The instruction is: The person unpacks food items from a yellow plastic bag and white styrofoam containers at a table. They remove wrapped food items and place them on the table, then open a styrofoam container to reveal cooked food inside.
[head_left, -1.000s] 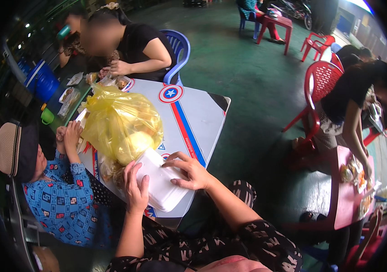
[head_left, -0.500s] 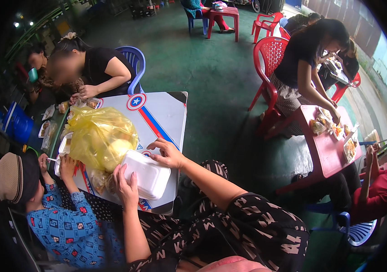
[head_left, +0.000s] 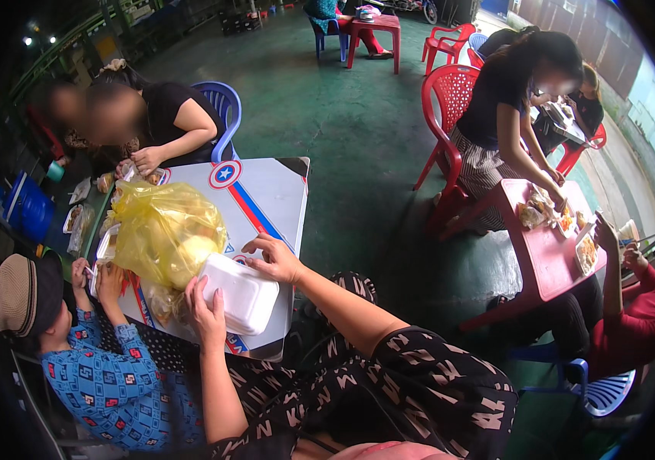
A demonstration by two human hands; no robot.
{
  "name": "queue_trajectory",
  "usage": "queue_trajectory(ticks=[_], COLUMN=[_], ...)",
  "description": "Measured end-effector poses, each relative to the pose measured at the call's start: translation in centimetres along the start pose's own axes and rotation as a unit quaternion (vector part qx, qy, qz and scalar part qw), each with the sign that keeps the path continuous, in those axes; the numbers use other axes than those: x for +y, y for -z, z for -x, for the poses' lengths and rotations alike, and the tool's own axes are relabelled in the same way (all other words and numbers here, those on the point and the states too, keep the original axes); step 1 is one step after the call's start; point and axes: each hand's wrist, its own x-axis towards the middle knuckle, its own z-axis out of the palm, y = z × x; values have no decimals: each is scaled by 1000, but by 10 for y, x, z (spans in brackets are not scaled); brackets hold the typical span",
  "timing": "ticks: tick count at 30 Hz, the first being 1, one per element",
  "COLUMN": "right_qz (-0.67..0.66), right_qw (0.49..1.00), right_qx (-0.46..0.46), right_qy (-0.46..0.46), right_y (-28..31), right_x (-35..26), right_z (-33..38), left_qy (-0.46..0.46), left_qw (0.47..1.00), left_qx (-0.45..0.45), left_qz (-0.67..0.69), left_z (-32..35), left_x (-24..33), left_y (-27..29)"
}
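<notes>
The person's left hand (head_left: 206, 316) lies along the left side of a closed white foam box (head_left: 247, 300), fingers loosely bent and a little apart, the thumb side against the box. The right hand (head_left: 272, 261) reaches in from the other side, its half-curled, spread fingers at the box's far right edge. The box sits between the two hands, mostly on the near side of the right fingers and to the right of the left ones; I cannot tell whether either hand is pinching it or only resting against it. The box is over the near part of a pale table (head_left: 281, 188), its underside hidden. Just beyond it and to the left bulges a full yellow plastic bag (head_left: 168, 230), with a smaller clear bag (head_left: 163, 305) near the left fingertips. Farther along the tabletop, a round shield print (head_left: 224, 175) heads a red and blue stripe. At the left sits a person in a blue patterned top (head_left: 105, 376) and a brimmed hat (head_left: 14, 295); across the table, a person in a black top (head_left: 178, 115) leans forward in a blue chair (head_left: 225, 107). Well apart to the right, across the green floor (head_left: 358, 176), a pink table (head_left: 549, 264) holds food, with a red chair (head_left: 450, 96) nearby.
</notes>
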Motion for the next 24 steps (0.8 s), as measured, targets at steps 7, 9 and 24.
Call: queue_trajectory(ticks=[7, 9, 24], right_qz=[-11, -9, -28], right_qw=[1000, 1000, 999], right_qx=[4, 6, 7], right_qy=[-4, 0, 28], right_y=[0, 0, -14], right_x=[-1, 0, 3], right_z=[2, 3, -3], left_qy=[-6, -3, 22], left_qw=[1000, 1000, 999], left_qx=[6, 5, 41], left_qz=[18, 19, 12], left_z=[1, 2, 8], left_x=[-1, -1, -15], left_y=[-3, -3, 1])
